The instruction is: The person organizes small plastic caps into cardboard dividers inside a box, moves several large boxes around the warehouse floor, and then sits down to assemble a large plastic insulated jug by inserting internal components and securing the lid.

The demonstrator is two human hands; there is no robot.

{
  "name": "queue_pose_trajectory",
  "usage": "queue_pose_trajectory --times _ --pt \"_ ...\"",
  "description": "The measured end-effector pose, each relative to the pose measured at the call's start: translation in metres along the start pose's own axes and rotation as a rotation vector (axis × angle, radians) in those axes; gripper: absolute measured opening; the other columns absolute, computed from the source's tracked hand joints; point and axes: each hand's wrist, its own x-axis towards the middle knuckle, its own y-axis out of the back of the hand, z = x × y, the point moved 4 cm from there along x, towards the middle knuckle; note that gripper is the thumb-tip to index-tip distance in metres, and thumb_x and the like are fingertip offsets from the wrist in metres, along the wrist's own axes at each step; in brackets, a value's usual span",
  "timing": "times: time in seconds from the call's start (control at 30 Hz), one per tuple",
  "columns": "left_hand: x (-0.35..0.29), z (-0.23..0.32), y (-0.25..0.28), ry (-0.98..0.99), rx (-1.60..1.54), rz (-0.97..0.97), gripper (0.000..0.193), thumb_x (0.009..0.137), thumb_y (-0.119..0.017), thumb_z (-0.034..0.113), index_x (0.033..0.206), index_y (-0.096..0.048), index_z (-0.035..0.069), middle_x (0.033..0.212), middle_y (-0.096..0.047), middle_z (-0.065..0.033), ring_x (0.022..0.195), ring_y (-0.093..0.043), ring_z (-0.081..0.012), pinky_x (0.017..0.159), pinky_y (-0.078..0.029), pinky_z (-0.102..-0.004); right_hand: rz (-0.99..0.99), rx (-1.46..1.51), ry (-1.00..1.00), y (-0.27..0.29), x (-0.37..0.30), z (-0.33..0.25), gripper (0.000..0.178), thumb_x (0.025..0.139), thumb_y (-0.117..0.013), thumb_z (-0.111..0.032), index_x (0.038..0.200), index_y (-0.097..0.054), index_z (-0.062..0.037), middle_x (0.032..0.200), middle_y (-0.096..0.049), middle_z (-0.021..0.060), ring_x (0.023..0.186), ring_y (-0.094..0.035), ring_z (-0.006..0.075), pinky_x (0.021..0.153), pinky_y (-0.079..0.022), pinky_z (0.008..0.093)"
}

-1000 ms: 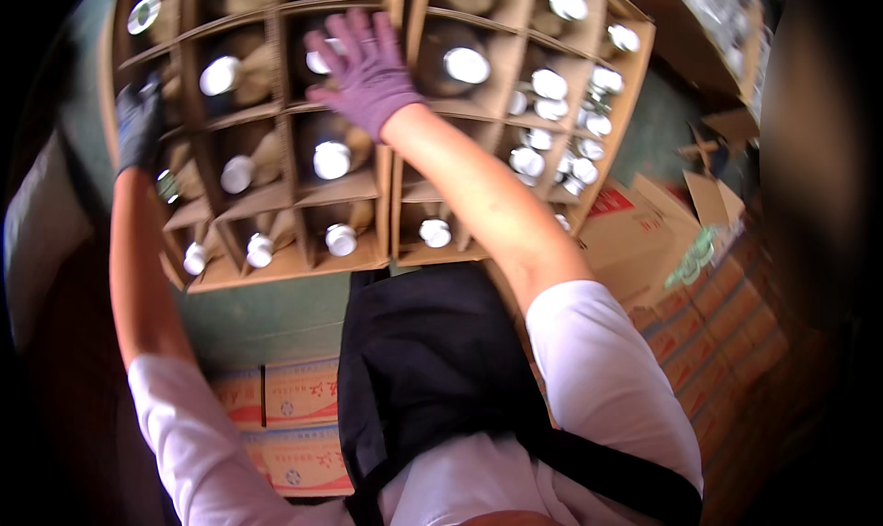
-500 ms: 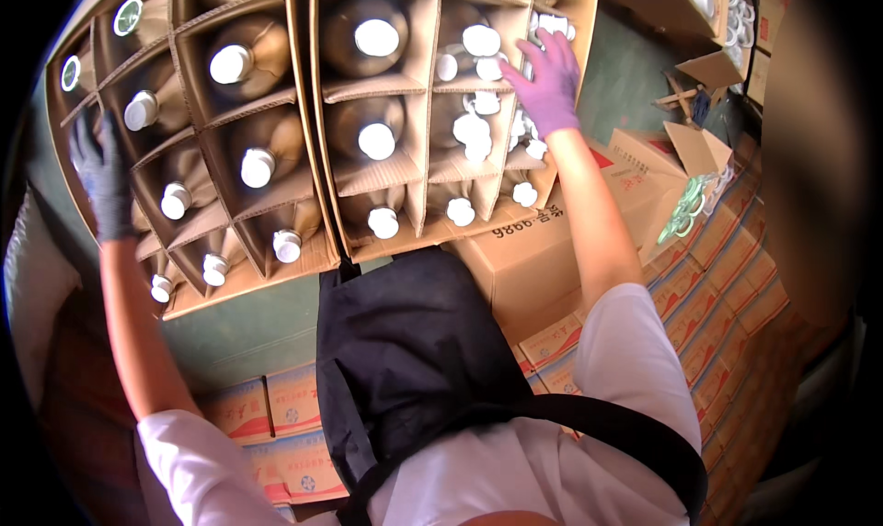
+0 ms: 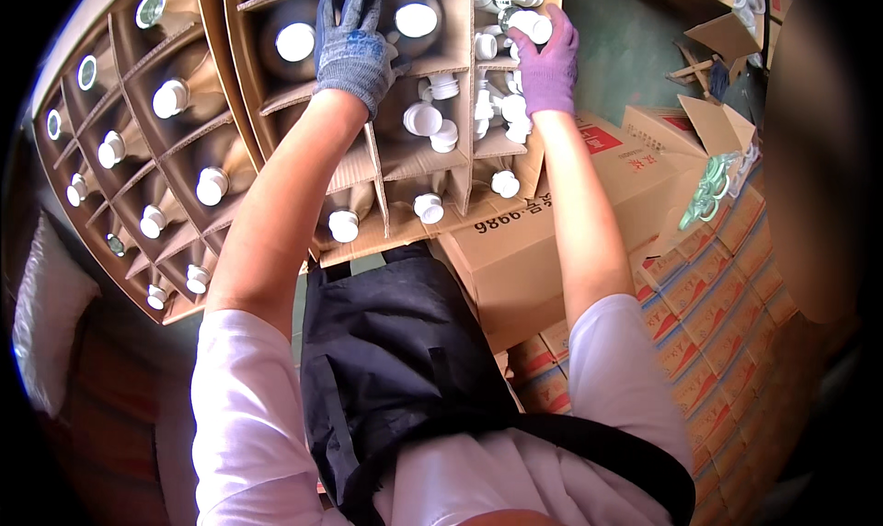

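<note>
Two cartons with cardboard dividers hold large bottles, many topped with white caps. My left hand (image 3: 353,59), in a grey-blue glove, reaches over the right carton (image 3: 342,253), fingers spread between two capped bottles; nothing shows in its grasp. One white bottle cap (image 3: 295,41) is left of it, another (image 3: 416,19) right of it. My right hand (image 3: 550,71), in a purple glove, is at the carton's right side, thumb and fingers closed around a white cap (image 3: 532,27). Loose white caps (image 3: 423,119) lie heaped in the nearby compartments.
The left carton (image 3: 198,135) holds bottles with white caps and several with uncapped-looking, green-rimmed tops. At right, a closed brown box (image 3: 515,268) adjoins an open box with green plastic rings (image 3: 708,190). Stacked printed cartons (image 3: 708,342) lie below. A plastic-wrapped bundle (image 3: 55,314) stands far left.
My left hand has moved right, from the left carton to over the right one. My right hand has closed around a white cap. The view has shifted, so the cartons appear further left.
</note>
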Motion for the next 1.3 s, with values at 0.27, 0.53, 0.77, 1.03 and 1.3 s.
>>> queue_pose_trajectory --times 0.27,0.53,0.77,1.03,1.3 --pt "0.009 0.021 0.001 0.297 -0.074 -0.048 0.072 0.07 -0.073 0.035 0.127 -0.048 -0.002 0.15 -0.021 -0.0224 0.139 -0.012 -0.0441 0.113 -0.013 -0.055 -0.139 -0.718 0.277 -0.04 0.014 0.021 0.093 0.081 -0.052 -0.064 0.143 -0.023 -0.0008 0.147 -0.024 0.0231 0.139 -0.017 0.0378 0.113 -0.014 0.0501" --pt "-0.058 0.014 0.088 -0.016 -0.071 0.201 0.047 0.067 -0.072 0.034 0.101 -0.062 0.003 0.145 -0.034 -0.0194 0.134 -0.028 -0.0429 0.11 -0.02 -0.0576 -0.236 -0.35 -0.035 -0.036 0.048 0.018 0.058 0.08 -0.068 -0.045 0.122 -0.055 -0.0071 0.114 -0.061 0.0168 0.105 -0.059 0.029 0.091 -0.046 0.0399" --pt "-0.318 -0.17 0.139 0.784 0.094 0.415 0.038 0.082 -0.067 0.019 0.111 -0.052 -0.001 0.113 -0.055 -0.023 0.1 -0.057 -0.0386 0.085 -0.047 -0.0429 -0.122 0.003 -0.322 -0.069 0.086 0.048 0.068 0.069 -0.082 -0.033 0.12 -0.052 -0.0006 0.114 -0.063 0.0162 0.101 -0.062 0.0254 0.088 -0.048 0.0369" --pt "-0.38 -0.316 0.112 1.276 0.01 0.243 0.054 0.092 -0.046 0.04 0.135 -0.04 0.007 0.124 -0.053 -0.0278 0.113 -0.052 -0.0422 0.096 -0.042 -0.0473 0.071 0.474 -0.212 -0.038 0.052 0.002 0.063 0.071 -0.08 -0.008 0.117 -0.039 0.0035 0.11 -0.052 0.0156 0.096 -0.057 0.019 0.083 -0.05 0.0333" --pt "-0.394 -0.345 0.1 1.187 -0.06 0.148 0.052 0.094 -0.046 0.039 0.136 -0.038 0.009 0.122 -0.049 -0.0301 0.106 -0.053 -0.0464 0.091 -0.044 -0.0501 -0.403 0.567 0.362 -0.135 0.028 -0.301 0.056 0.08 -0.073 -0.017 0.129 -0.046 -0.0105 0.122 -0.05 0.0125 0.111 -0.051 0.0248 0.097 -0.042 0.0361"
